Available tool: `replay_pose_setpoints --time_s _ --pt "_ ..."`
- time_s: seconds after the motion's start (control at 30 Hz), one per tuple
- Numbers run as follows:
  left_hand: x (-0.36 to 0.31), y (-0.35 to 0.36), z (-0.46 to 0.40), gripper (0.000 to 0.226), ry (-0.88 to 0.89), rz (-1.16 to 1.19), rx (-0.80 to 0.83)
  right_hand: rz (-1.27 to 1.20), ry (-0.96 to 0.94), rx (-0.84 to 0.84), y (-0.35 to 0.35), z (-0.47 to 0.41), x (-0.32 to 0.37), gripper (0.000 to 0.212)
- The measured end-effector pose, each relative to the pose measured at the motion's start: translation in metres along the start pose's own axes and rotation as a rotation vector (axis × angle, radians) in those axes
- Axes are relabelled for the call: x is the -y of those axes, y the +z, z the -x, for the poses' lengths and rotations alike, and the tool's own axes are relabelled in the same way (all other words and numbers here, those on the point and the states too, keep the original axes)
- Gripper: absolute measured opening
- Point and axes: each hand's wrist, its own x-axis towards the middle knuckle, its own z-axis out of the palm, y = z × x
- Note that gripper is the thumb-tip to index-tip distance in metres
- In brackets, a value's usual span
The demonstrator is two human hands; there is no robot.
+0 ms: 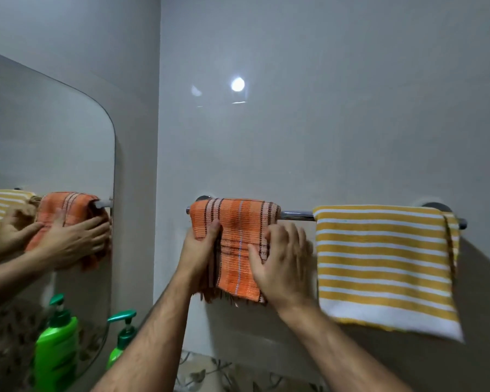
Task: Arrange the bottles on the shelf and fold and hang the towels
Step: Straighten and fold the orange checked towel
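A pale grey wall (323,123) filled most of the view, and a rounded mirror (54,137) hung on the adjoining wall to the left, reflecting both towels and the hands. A chrome towel rail (296,215) ran across the grey wall.

The yellow-and-white striped towel (385,264) was draped over the right part of the rail, its folded front hanging flat and its lower edge slanting down to the right. The orange checked towel (238,244) hung folded over the left end of the rail, well apart from the striped one with bare rail between them, and its fringed ends showed at the bottom.

The left hand (200,247) held the orange towel's left edge, its grip clamped there with the thumb pressed onto the front of the cloth and the fingers behind it. The right hand (280,258) lay against the towel's right side with the fingers spread and mostly straight, its grip apart and flat on the fabric; it was blurred.

Low at the left, a green pump bottle (122,340) stood beside the mirror, with its reflection just left of it.
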Motion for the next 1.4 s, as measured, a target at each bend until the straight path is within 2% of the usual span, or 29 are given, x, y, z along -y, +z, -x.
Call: replay_pose_setpoints --time_s 0.07,0.1,0.17,0.2,0.23,0.3,0.33,0.37,0.4,0.47,0.57,0.67,0.77,0.87,1.07,1.4 --pt "0.001 0.0 -0.004 0.044 0.063 0.025 0.043 -0.153 0.324 0.133 -0.002 0.001 -0.002 0.055" --pt "0.002 0.0 -0.005 0.048 0.075 0.021 0.038 -0.25 0.481 0.227 -0.002 -0.002 -0.004 0.071" --pt "0.006 -0.001 -0.007 0.064 0.065 -0.016 0.008 -0.412 0.632 0.427 0.001 -0.014 -0.01 0.106" --pt "0.007 -0.002 -0.008 0.071 0.053 -0.047 -0.008 -0.458 0.639 0.506 0.003 -0.021 -0.012 0.11" --pt "0.009 -0.003 -0.009 0.075 0.048 -0.083 -0.017 -0.496 0.617 0.575 0.004 -0.029 -0.013 0.101" --pt "0.011 -0.005 -0.01 0.078 0.067 -0.151 -0.002 -0.633 0.548 0.708 0.009 -0.042 -0.017 0.062" --pt "0.011 -0.006 -0.01 0.08 0.082 -0.173 0.01 -0.713 0.52 0.781 0.011 -0.046 -0.019 0.051" --pt "0.012 -0.007 -0.009 0.081 0.093 -0.192 0.021 -0.737 0.498 0.829 0.013 -0.049 -0.023 0.051" --pt "0.012 -0.006 -0.008 0.082 0.102 -0.215 0.029 -0.7 0.476 0.84 0.012 -0.05 -0.027 0.054" --pt "0.013 -0.002 -0.007 0.084 0.114 -0.311 0.024 -0.589 0.458 0.742 0.012 -0.049 -0.032 0.051" --pt "0.018 -0.002 -0.003 0.077 0.095 -0.53 -0.044 -0.541 0.572 0.576 0.014 -0.034 -0.031 0.054" --pt "0.025 -0.016 0.001 0.057 0.026 -0.621 -0.052 -0.734 0.629 0.705 0.022 -0.02 -0.029 0.052" --pt "0.029 -0.026 0.006 0.056 -0.021 -0.561 -0.02 -0.812 0.637 0.828 0.022 -0.017 -0.032 0.033" --pt "0.031 -0.023 0.012 0.055 0.002 -0.492 0.023 -0.791 0.651 0.795 0.024 -0.013 -0.035 0.026" --pt "0.03 -0.02 0.025 0.044 0.011 -0.528 -0.046 -0.783 0.607 0.793 0.019 -0.006 -0.034 0.033" --pt "0.028 -0.008 0.053 0.042 -0.055 -0.543 -0.13 -0.816 0.559 0.779 0.012 0.023 -0.042 0.046"
